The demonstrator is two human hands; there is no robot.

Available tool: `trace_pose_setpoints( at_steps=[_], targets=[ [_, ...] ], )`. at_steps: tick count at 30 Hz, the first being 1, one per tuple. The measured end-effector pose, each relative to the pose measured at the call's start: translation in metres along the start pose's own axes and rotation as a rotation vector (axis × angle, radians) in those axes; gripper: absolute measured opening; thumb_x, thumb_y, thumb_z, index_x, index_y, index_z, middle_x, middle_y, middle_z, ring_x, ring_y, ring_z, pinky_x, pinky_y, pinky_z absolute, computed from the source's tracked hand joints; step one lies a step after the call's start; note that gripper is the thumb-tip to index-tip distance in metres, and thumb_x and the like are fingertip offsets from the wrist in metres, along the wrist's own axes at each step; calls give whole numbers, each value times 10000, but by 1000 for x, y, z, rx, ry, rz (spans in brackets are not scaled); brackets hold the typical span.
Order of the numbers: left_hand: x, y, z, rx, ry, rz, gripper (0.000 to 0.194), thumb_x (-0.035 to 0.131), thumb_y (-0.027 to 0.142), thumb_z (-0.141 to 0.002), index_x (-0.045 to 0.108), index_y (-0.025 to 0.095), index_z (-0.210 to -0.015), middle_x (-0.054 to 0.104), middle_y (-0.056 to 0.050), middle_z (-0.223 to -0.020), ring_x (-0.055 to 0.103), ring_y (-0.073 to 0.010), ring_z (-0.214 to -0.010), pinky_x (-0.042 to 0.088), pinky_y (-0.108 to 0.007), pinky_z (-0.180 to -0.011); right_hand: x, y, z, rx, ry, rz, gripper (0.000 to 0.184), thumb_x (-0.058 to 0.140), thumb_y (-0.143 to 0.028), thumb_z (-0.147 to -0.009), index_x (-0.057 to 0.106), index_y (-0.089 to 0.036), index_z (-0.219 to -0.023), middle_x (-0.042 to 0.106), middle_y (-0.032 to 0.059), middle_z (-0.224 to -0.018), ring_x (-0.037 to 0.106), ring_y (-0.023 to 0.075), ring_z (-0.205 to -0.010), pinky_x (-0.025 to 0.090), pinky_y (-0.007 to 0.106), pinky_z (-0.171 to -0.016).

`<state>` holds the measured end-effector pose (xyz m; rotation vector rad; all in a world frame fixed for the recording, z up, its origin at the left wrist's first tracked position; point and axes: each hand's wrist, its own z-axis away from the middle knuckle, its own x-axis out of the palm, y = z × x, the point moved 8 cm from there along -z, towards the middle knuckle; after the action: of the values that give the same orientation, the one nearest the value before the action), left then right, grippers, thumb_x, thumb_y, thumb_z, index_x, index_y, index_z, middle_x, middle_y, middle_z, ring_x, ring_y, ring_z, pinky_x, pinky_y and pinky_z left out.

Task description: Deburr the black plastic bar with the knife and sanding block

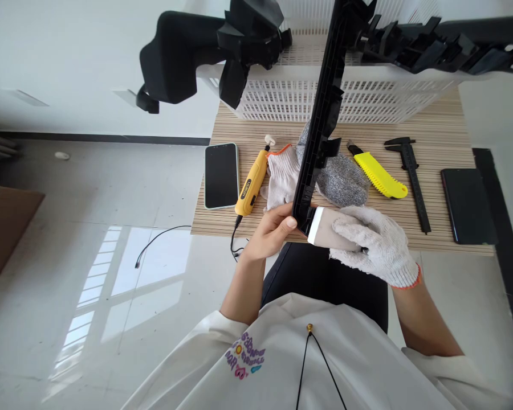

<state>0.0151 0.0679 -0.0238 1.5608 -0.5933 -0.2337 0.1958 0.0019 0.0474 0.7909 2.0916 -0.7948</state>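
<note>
A long black plastic part (322, 108) stands nearly upright, its lower end at the near edge of the wooden table (436, 122). My bare left hand (270, 229) grips that lower end, thumb against it. My right hand (374, 242), in a white knit glove, is closed round a tan block-like tool (325, 229) whose white end touches the part's base. A loose white glove (281, 176) and a grey glove (342, 179) lie on the table just behind.
On the table lie a phone (221, 175), a yellow rotary tool (251, 185) with a cable, a yellow-handled scraper (378, 175), a black caliper (411, 176) and a dark phone (468, 205). A white basket (350, 97) holds more black parts. A black headrest-like shape (175, 57) hangs at the upper left.
</note>
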Motion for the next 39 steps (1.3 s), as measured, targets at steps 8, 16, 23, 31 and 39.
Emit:
trace_pose_setpoints(
  at_steps=[8,16,23,31,39],
  targets=[
    [8,18,-6,50,-48,-122,523,605,643,-1000,818,178,-1110,777,-77,-879,715,-215,-755,587,-307,-654,1,-8,-12,-34,18,14,406,737,-376,-940,635,-305,-1327,743,81,-1223,758,265,-972,625,391,-710],
    [7,15,-4,23,-29,-20,521,620,642,-992,814,192,-1168,811,-101,-1032,757,-243,-841,607,-320,-676,0,-1,-5,-21,9,14,444,756,-426,-935,629,-307,-1344,728,82,-1264,747,267,-998,610,382,-719],
    [12,23,-9,78,-52,-47,471,645,602,-998,807,195,-1173,827,-93,-1060,778,-233,-847,630,-325,-751,4,3,1,-3,-18,37,459,733,-426,-950,595,-290,-1367,735,99,-1235,754,285,-998,627,406,-726],
    [11,22,-7,71,-78,-97,470,590,553,-1042,789,183,-1252,838,-103,-1106,799,-270,-978,638,-341,-833,5,-1,-3,4,-17,30,444,737,-402,-953,598,-295,-1361,741,92,-1245,762,269,-1005,633,391,-741],
    [10,22,-7,86,-38,-100,473,599,564,-1034,794,206,-1275,824,-112,-1195,786,-302,-1097,618,-410,-996,3,5,6,22,-24,55,489,723,-430,-953,598,-268,-1398,746,106,-1222,760,289,-1020,649,419,-745]
  ],
)
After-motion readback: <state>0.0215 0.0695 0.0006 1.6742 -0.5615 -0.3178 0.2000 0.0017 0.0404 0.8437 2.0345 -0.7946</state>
